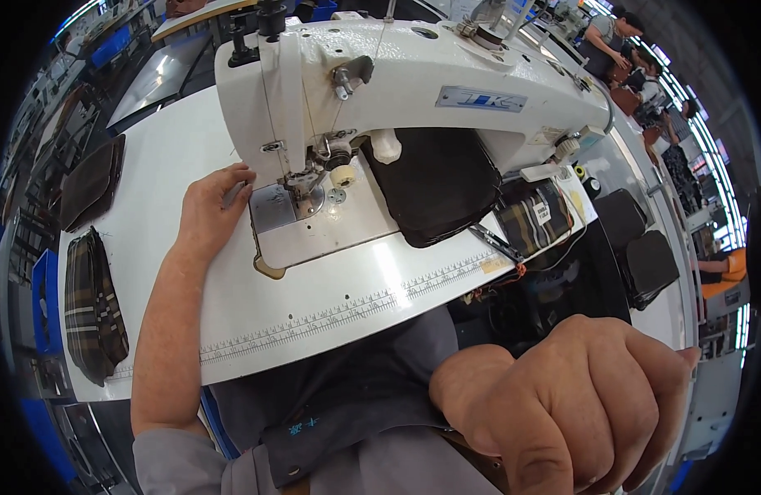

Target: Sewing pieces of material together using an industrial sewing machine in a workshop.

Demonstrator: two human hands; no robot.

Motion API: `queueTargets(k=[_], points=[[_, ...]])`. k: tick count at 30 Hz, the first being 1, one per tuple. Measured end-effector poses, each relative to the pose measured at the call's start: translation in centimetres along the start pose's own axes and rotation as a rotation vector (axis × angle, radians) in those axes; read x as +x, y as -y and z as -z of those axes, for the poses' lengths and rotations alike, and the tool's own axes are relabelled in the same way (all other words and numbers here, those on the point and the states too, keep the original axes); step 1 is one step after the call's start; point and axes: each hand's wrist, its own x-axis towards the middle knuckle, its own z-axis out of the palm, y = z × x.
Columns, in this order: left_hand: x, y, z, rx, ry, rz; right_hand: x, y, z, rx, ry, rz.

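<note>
Here we see our left hand point(209, 210) lying flat on the white table point(174, 272), fingers loosely spread and empty, the fingertips just touching the left edge of the needle plate point(275, 206) of the sewing machine point(397, 91). The hand pinches nothing. The needle and presser foot point(302, 181) stand just beside those fingertips, to their right, with no cloth under them.

Our right hand point(574, 404) is raised close to the camera at the lower right, off the table, curled into a closed fist (knuckles toward us). We cannot tell whether anything sits inside it; a brown strip point(479, 462) shows just beneath it, and whether the fist grips it is hidden.

A dark brown fabric piece point(438, 186) lies on the machine bed under the arm, right of the needle and well apart from both hands. Further right, a plaid piece point(533, 219) rests at the table's edge, with scissors point(496, 242) beside it. A printed ruler point(356, 309) runs along the table's near edge.

At the far left lies another plaid piece point(92, 305), and above it a dark brown one point(92, 181). Other people point(612, 37) work at the upper right (their hands are too small to make out).
</note>
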Motion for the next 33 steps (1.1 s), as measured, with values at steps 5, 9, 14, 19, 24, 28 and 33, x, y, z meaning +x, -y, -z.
queueTargets(k=[5, 9, 14, 19, 24, 28, 33], points=[[0.2, 0.0, -0.3, -0.024, 0.008, 0.02, 1.3, 0.4, 2.3, 0.067, 0.279, -0.055], [0.2, 0.6, -0.5, -0.046, -0.016, -0.005, 1.2, 0.1, 2.2, 0.05, 0.164, -0.14], [0.0, 0.2, -0.2, -0.034, -0.002, 0.017, 0.3, 1.1, 1.6, 0.146, 0.056, -0.168], [0.0, -0.7, 0.1, -0.002, 0.01, 0.016, 0.9, 2.6, -1.9, 0.206, -0.27, -0.417], [0.1, -0.5, -0.2, 0.02, 0.005, -0.02, -0.3, 2.2, -1.5, 0.271, -0.239, -0.232], [0.0, -0.5, 0.1, -0.001, 0.014, 0.027, 0.1, 1.8, -1.6, 0.236, -0.226, -0.233], [0.2, -0.5, -0.1, 0.023, 0.021, 0.014, 0.8, 1.8, -1.7, 0.162, -0.219, -0.231]])
